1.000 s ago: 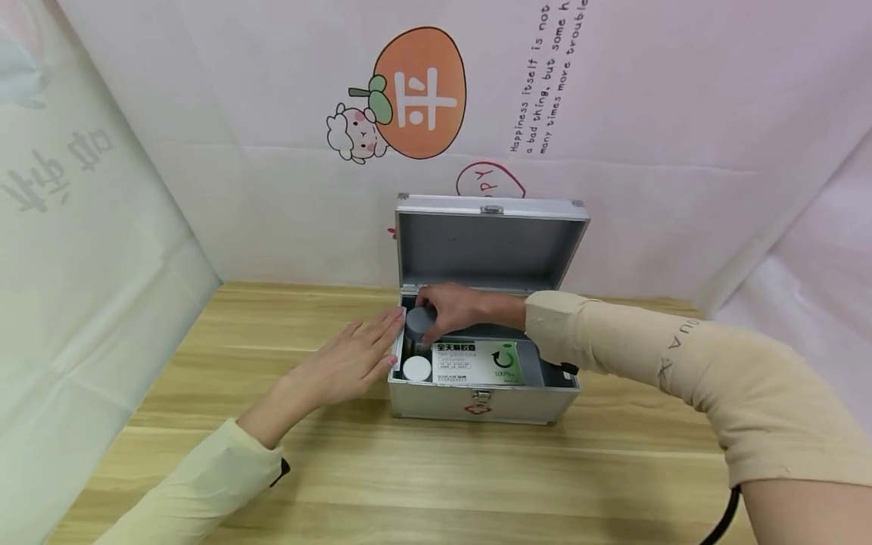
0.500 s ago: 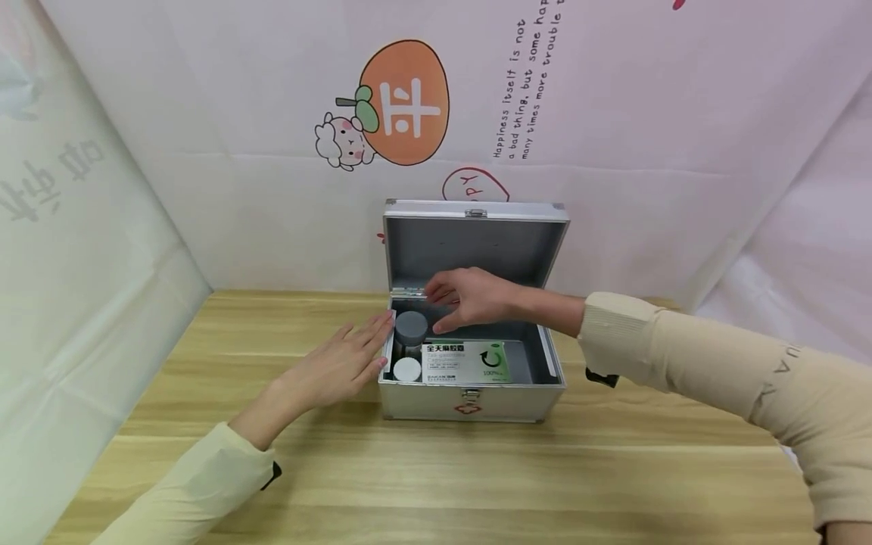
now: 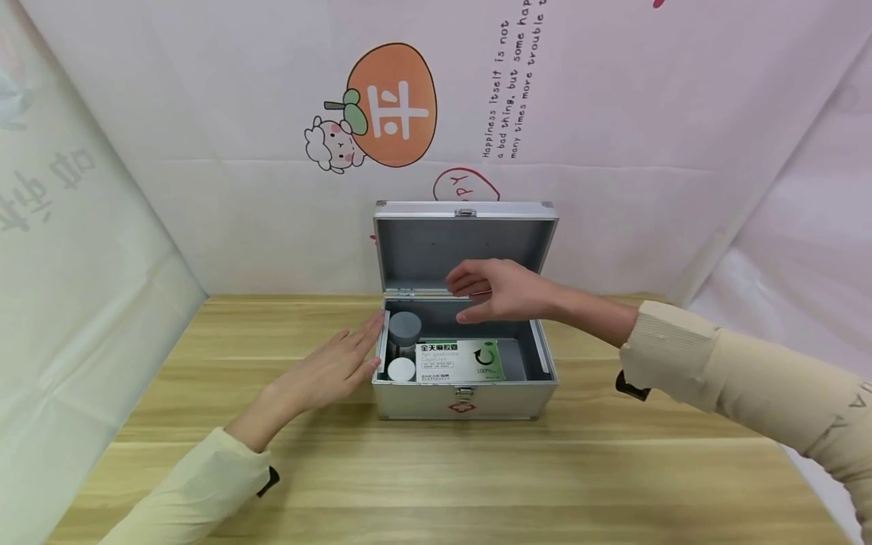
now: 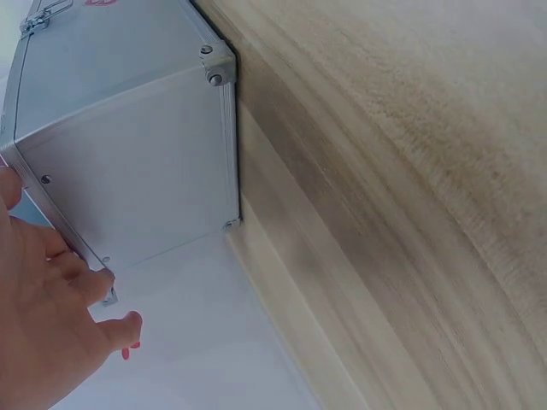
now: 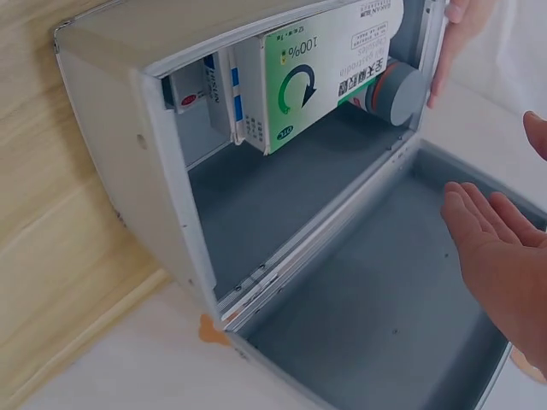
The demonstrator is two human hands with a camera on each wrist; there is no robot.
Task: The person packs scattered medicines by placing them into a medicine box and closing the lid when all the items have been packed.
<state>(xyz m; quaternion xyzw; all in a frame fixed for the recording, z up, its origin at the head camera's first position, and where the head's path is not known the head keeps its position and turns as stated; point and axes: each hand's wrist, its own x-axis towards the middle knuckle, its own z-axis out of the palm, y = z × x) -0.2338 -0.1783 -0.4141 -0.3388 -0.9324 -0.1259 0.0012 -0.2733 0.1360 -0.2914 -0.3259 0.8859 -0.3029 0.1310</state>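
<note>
A silver first-aid case (image 3: 415, 401) with a red cross stands on the table, its lid (image 3: 463, 242) raised at the back. My left hand (image 3: 327, 372) rests its fingertips on the case's left rim, fingers mostly straight. Above the case's back part hovers my right hand (image 3: 511, 291), fingers relaxed and holding nothing. Inside at the left are a grey-capped jar (image 3: 405, 327) and, in front of it, a white-capped bottle (image 3: 401, 369). A green and white capsule box (image 3: 459, 361) lies beside them along the front. The right wrist view shows narrow medicine boxes (image 5: 224, 96) near it.
The case sits on a wooden table (image 3: 436, 477), near its back edge. A white printed cloth (image 3: 272, 219) hangs behind and at both sides. A metal latch (image 3: 464, 393) is on the case's front.
My right hand has let go of the grey-capped jar and moved up and right, away from it. The jar stays in the case's back left corner. My left hand has stayed on the rim.
</note>
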